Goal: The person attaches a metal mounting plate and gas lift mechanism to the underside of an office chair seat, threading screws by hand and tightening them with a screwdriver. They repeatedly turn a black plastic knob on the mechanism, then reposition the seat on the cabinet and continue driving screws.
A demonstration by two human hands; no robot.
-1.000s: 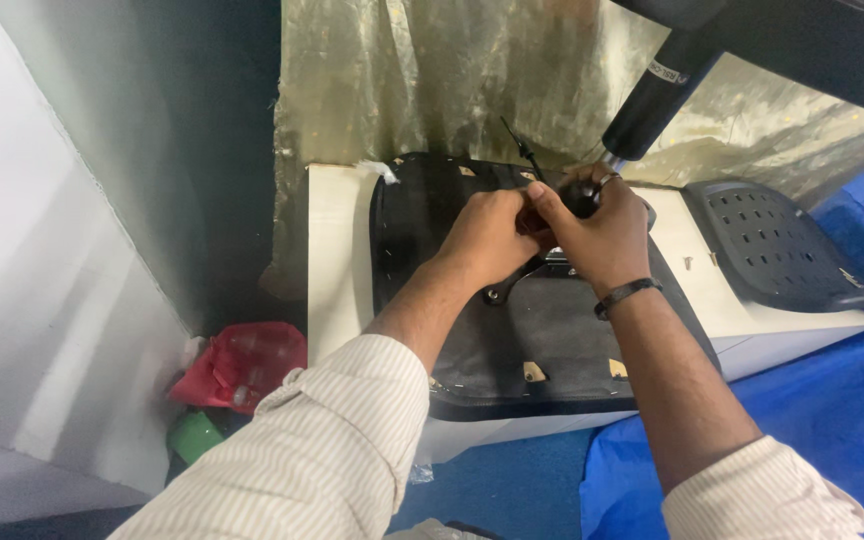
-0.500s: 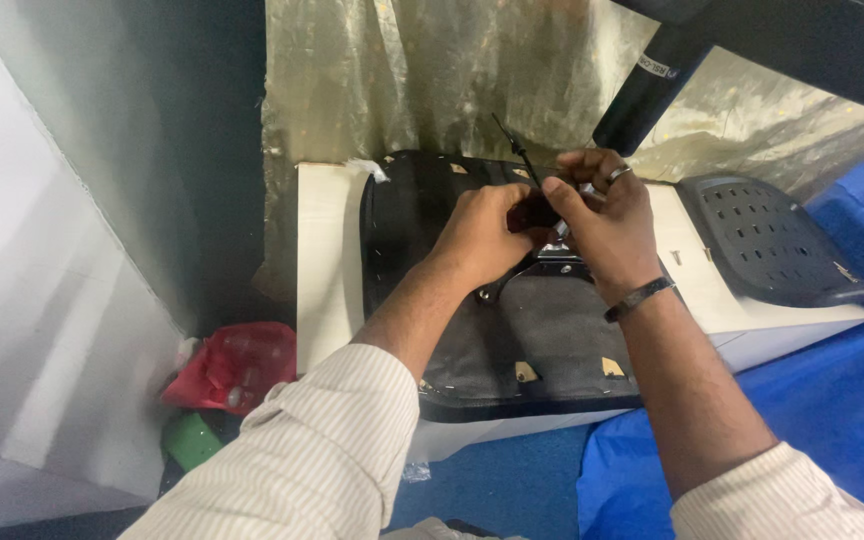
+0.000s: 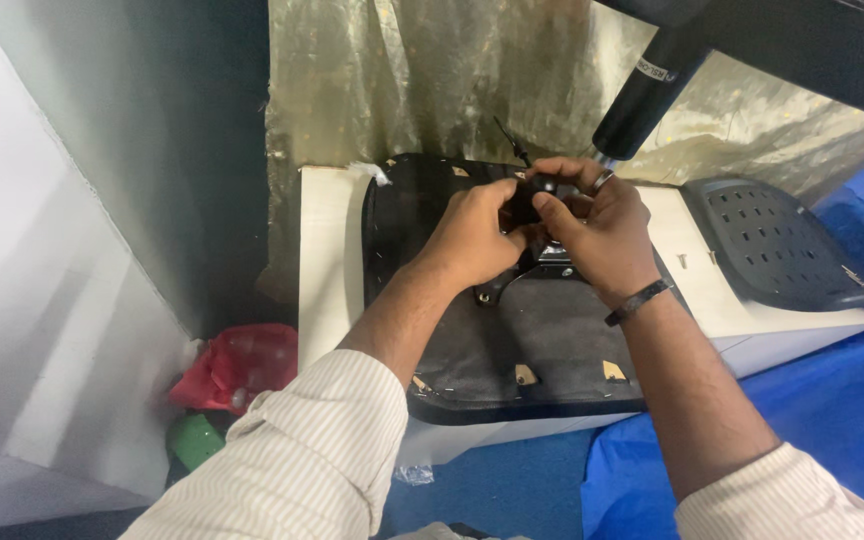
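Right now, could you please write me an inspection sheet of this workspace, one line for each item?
Surface: white bench, partly covered.
Job's things: black seat pan lying underside up; small black part at its metal bracket.
Clutter: red bag, green object, perforated black panel.
Grippers: left hand and right hand both pinch the small black part.
Cables: thin black strand, kind unclear.
Surroundings: gold sheet, black cylinder, blue floor.
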